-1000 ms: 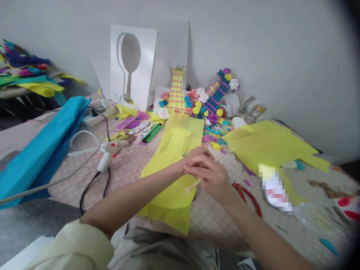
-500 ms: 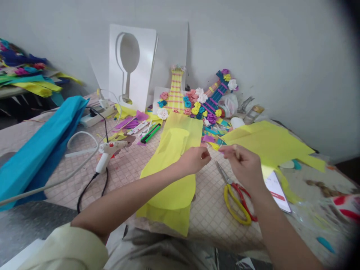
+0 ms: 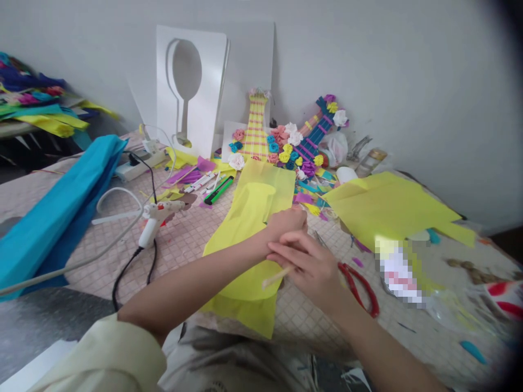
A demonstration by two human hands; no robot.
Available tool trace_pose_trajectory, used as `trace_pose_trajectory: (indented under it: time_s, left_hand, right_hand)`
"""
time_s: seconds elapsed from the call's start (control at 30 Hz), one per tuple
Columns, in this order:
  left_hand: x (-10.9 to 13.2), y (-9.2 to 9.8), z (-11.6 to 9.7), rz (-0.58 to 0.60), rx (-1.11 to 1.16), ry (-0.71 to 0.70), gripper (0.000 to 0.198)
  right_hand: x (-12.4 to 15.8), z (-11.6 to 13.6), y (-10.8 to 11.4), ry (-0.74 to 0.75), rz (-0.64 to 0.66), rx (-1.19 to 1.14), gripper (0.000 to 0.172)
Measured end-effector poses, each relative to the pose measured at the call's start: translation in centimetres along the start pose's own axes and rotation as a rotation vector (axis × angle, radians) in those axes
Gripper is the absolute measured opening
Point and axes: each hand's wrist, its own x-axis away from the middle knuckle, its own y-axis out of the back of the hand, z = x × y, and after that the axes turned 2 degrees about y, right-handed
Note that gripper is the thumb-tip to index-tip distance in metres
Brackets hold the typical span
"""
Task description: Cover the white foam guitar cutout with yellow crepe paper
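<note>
My left hand (image 3: 288, 220) is closed above the yellow crepe paper piece (image 3: 241, 267); whether something small sits in its curled fingers is hidden. My right hand (image 3: 312, 269) lies against my left wrist, its fingertips touching it. A thin pale wooden stick (image 3: 274, 279) juts from between the right fingers, its blunt end pointing left. Under and beyond my right hand lie the scissors (image 3: 368, 296), with a red handle showing and the yellow one mostly covered.
Left are a white glue gun (image 3: 152, 228), its cord, and folded blue paper (image 3: 61, 212). A green cutter (image 3: 219, 190) lies near markers. Behind stand flower-trimmed, guitar-like crafts (image 3: 256, 128) and a white cut-out board (image 3: 212, 98). Yellow paper (image 3: 392, 207) and a blurred-out phone (image 3: 402, 277) are right.
My right hand has moved left and down from beside the left hand onto my left wrist. The stick in it now shows clearly, and the scissors' yellow handle has become covered.
</note>
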Motion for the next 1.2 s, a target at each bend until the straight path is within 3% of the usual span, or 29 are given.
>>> trace_pose_trajectory:
  time_s: [0.1, 0.27, 0.47, 0.8, 1.0, 1.2]
  left_hand:
    - [-0.2, -0.1, 0.0, -0.022, -0.083, 0.005, 0.021]
    - [-0.6, -0.6, 0.3, -0.048, -0.190, -0.026, 0.023]
    - [-0.8, -0.7, 0.7, -0.050, -0.266, -0.036, 0.026]
    - [-1.1, -1.2, 1.1, -0.026, -0.311, -0.042, 0.025]
    - [-1.1, -1.3, 1.1, -0.058, -0.329, -0.062, 0.027]
    - [-1.2, -1.6, 1.1, -0.106, -0.345, -0.071, 0.029]
  right_hand:
    - [0.0, 0.2, 0.0, -0.002, 0.028, -0.015, 0.018]
    - [-0.2, 0.8, 0.0, -0.199, 0.016, -0.232, 0.016]
    - [0.1, 1.1, -0.9, -0.373, -0.040, -0.312, 0.010]
    - [-0.1, 0.7, -0.9, -0.337, -0.020, -0.267, 0.014]
    - [0.4, 0.9, -1.7, -0.239, -0.087, -0.181, 0.013]
    - [0.5, 1.9, -2.0, -0.419, -0.072, -0.207, 0.010]
